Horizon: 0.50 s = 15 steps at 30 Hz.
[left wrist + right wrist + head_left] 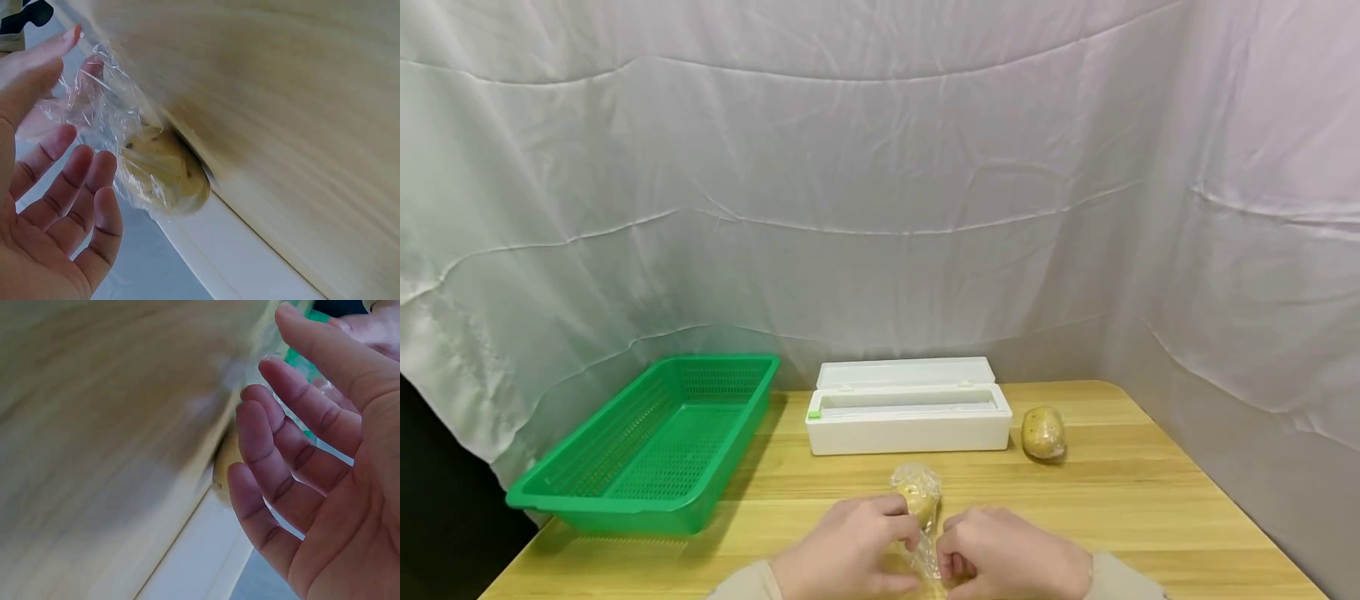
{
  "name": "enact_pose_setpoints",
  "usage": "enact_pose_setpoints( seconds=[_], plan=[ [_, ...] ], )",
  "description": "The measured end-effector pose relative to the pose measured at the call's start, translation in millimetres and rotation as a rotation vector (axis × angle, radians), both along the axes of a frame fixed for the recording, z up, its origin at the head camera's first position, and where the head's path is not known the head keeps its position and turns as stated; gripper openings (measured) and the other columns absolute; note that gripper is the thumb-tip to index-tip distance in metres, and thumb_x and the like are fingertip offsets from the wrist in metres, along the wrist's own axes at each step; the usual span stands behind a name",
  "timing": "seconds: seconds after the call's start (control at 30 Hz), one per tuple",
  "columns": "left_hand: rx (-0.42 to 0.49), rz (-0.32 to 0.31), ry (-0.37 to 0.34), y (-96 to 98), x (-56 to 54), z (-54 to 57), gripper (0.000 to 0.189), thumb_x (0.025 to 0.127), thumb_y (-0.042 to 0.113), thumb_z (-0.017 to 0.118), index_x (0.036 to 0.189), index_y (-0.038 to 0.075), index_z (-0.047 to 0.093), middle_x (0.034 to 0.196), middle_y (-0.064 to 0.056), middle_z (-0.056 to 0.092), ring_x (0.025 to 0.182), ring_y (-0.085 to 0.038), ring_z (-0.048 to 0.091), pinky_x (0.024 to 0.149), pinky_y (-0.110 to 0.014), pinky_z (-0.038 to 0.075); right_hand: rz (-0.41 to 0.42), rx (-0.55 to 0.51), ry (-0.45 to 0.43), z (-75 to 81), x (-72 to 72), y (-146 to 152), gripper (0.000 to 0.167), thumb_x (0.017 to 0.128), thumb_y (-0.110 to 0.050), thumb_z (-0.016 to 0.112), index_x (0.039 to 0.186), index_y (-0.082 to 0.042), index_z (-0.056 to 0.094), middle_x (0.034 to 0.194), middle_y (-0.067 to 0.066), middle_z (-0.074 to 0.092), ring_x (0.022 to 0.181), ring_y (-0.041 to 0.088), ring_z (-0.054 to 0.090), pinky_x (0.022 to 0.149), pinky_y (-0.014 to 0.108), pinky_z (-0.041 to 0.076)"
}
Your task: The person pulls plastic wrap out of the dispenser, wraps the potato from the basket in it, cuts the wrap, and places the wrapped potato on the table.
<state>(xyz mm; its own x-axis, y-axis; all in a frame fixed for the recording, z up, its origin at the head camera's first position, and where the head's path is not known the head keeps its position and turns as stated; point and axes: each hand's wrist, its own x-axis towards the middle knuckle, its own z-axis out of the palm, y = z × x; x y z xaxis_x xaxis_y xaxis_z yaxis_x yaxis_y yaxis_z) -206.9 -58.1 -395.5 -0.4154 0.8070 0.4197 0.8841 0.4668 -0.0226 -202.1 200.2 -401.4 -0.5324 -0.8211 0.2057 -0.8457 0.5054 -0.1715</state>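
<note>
Here both hands meet at the near edge of the wooden table [1135, 492], working a potato wrapped in clear film [917, 493]. The left hand [848, 552] sits on the left of the wrapped potato, its fingers bent in toward the film; the right hand [1004, 554] sits on the right, its fingers likewise curled in against the loose tail of film that trails from the potato toward the person. In the head view the two hands seem to pinch that tail between them, yet each wrist view shows its own hand with fingers spread and fairly straight, so I cannot tell for certain how firm either grip is. In the left wrist view, the left hand [56, 206] lies open-palmed just beside the wrapped potato [164, 172], the crinkled film bunched between fingers and table. In the right wrist view, the right hand [312, 469] fills the frame and only a sliver of the potato [224, 465] shows past the fingers. Just behind the wrapped potato stands a white film dispenser box [908, 415] with its lid raised. Farther right and behind it, beside the box's end, lies a second, bare potato [1043, 432]. Well to its left rests a green plastic basket [587, 492], and a white cloth backdrop [880, 183] hangs behind everything.
</note>
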Motion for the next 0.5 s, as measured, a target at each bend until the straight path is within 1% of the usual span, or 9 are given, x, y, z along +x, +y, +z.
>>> enact_pose_setpoints(
  seconds=[0.1,0.17,0.27,0.33,0.4,0.5],
  plan=[
    [0.028,-0.016,0.018,1.7,0.1,-2.2,0.020,0.087,0.027,0.089,0.090,0.028,0.070,0.087,0.015,0.061,0.072,0.011,0.042,0.063,-0.002,0.035,0.000,0.014,0.021,-3.4,-0.7,-2,0.017,0.093,-0.030,0.082,0.081,-0.032,0.070,0.076,-0.027,0.058,0.068,-0.015,0.045,0.064,0.004,0.037],
    [0.036,-0.018,0.029,1.6,-0.4,-3.1,0.020,0.087,0.021,0.088,0.088,0.028,0.068,0.086,0.015,0.060,0.072,0.010,0.041,0.062,-0.002,0.033,-0.005,0.029,0.040,-4.7,-1.3,-2,0.019,0.093,-0.026,0.082,0.080,-0.033,0.069,0.076,-0.027,0.056,0.068,-0.015,0.044,0.063,0.004,0.035],
    [0.039,-0.007,0.017,-0.8,-1.4,-4.2,0.021,0.089,0.021,0.086,0.086,0.029,0.067,0.086,0.015,0.059,0.072,0.009,0.041,0.062,-0.003,0.033,-0.012,0.036,0.077,-5.3,-1.9,-2,0.022,0.092,-0.022,0.083,0.079,-0.034,0.068,0.075,-0.027,0.053,0.067,-0.014,0.042,0.063,0.004,0.034],
    [0.041,0.009,-0.006,-3.9,-1.7,-5.0,0.021,0.091,0.020,0.085,0.086,0.030,0.067,0.088,0.016,0.060,0.073,0.009,0.043,0.063,-0.004,0.035,-0.020,0.030,0.079,-5.3,-2.3,-1,0.022,0.092,-0.022,0.083,0.080,-0.034,0.069,0.077,-0.027,0.053,0.068,-0.013,0.042,0.063,0.004,0.035],
    [0.047,0.029,-0.029,-7.8,-2.1,-5.9,0.019,0.092,0.020,0.084,0.087,0.029,0.069,0.091,0.016,0.062,0.075,0.009,0.048,0.064,-0.004,0.038,-0.037,0.018,0.055,-4.1,-3.0,0,0.021,0.091,-0.022,0.083,0.081,-0.033,0.069,0.078,-0.027,0.054,0.069,-0.013,0.044,0.064,0.006,0.038],
    [0.067,0.059,-0.073,-14.3,-2.9,-6.6,0.018,0.093,0.018,0.083,0.088,0.029,0.070,0.097,0.016,0.066,0.080,0.008,0.058,0.067,-0.005,0.044,-0.077,-0.002,-0.014,-0.7,-5.2,3,0.020,0.093,-0.023,0.082,0.082,-0.033,0.069,0.081,-0.026,0.055,0.071,-0.012,0.046,0.065,0.009,0.043]
  ],
)
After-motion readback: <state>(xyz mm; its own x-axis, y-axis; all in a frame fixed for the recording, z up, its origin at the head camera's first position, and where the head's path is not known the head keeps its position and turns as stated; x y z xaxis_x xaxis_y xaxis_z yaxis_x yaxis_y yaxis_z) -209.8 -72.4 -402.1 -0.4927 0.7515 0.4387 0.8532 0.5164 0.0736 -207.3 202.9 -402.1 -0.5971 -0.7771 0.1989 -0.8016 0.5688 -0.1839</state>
